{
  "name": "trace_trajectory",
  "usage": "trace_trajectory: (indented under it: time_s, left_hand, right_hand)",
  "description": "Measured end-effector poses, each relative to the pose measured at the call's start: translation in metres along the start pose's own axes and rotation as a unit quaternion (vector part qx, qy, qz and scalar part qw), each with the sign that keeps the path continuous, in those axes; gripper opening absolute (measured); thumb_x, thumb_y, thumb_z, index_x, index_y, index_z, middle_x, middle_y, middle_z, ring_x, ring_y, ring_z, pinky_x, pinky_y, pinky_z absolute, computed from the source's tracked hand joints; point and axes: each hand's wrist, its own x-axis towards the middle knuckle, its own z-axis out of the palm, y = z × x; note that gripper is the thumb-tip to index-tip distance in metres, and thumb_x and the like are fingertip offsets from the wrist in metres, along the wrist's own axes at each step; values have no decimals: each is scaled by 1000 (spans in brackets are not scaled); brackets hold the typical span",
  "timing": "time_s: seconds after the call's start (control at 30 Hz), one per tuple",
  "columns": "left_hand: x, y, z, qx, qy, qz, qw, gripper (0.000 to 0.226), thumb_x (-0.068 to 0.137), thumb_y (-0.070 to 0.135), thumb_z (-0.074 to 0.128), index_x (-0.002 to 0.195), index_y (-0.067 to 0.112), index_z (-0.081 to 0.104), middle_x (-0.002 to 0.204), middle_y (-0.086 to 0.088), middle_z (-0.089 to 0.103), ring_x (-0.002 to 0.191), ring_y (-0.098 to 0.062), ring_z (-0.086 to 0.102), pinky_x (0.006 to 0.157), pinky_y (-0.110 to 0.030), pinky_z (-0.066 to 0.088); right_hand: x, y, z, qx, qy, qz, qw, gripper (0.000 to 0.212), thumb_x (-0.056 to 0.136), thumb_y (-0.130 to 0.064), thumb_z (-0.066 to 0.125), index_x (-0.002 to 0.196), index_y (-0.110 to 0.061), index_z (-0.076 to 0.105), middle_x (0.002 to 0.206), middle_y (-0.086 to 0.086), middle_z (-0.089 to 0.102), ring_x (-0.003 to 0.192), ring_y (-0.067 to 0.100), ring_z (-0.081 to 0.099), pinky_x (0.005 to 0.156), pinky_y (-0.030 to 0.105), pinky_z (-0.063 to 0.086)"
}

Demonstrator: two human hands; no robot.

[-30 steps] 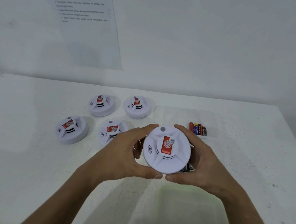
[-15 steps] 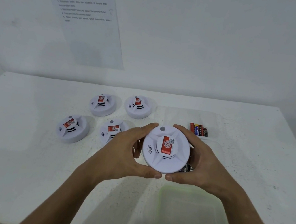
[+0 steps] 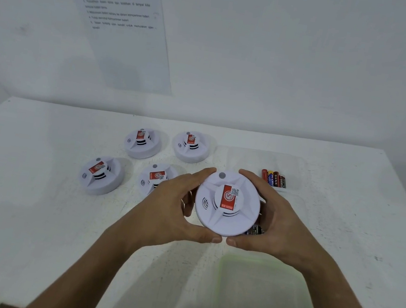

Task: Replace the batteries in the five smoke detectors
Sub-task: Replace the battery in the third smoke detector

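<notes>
on the white table, both hands grip a smoke detector

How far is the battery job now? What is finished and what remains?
Nothing shows as finished: four smoke detectors sit closed on the table. In hand: the left hand and right hand grip the fifth detector, face up, closed. A few batteries lie behind it. Whether any detector already has new batteries cannot be told.

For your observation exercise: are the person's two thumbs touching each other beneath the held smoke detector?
Apart. The head view shows a narrow gap between the left thumb and right thumb below the smoke detector.
</notes>
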Motion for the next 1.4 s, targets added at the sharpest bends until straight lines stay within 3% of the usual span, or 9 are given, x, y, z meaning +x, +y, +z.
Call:
trace_trajectory:
  time_s: [0.37,0.7,0.9,1.0,1.07,1.2,1.4]
  left_hand:
    - [-4,1,-1,0,6,6,1000,81,62,45,87,131,49,44,100,26,59,73,-9,49,61,-18,49]
    - [-9,2,-13,17,0,17,1000,82,62,40,88,133,38,48,95,27,59,69,-7,47,58,-14,43]
    - [-25,-15,-42,4,10,5,1000,81,63,39,87,133,42,46,104,18,63,74,-12,51,59,-20,48]
    - [-35,-24,-68,-2,22,-7,1000,78,64,27,88,130,37,47,101,33,61,78,5,56,62,-7,43]
    - [-40,-34,-89,11,37,-9,999,79,64,26,88,130,37,46,100,39,59,80,11,56,63,-2,42]
    - [-44,-62,-144,26,66,-24,997,83,60,35,89,133,38,49,108,24,64,76,-1,58,63,-9,45]
    - [-28,-122,-226,80,111,-49,989,81,53,34,94,121,46,52,97,39,50,96,-3,55,68,-10,46]
  right_hand:
    - [-1,-1,3,8,-1,-1,1000,98,64,4,87,144,-25,39,134,-13,59,123,11,59,92,25,55]
    - [4,-9,13,-4,-4,5,1000,98,64,1,89,142,-31,40,133,-18,58,121,8,59,91,29,57]
    - [28,-20,40,-25,-23,-2,999,95,64,-3,90,139,-37,43,132,-15,58,116,19,61,87,50,57]
    - [52,-28,60,-33,-39,-8,999,96,64,-5,91,142,-33,42,132,-14,59,109,19,62,73,35,58]
    - [72,-34,77,-38,-46,-5,998,98,63,-8,92,142,-35,40,131,-19,57,110,16,62,76,33,59]
    - [125,-47,115,-62,-44,-10,997,89,61,-11,93,132,-32,44,124,-14,57,106,10,62,77,26,57]
    - [221,-56,167,-112,-42,-7,993,84,62,-17,94,132,-31,49,128,-4,53,111,8,58,85,18,52]
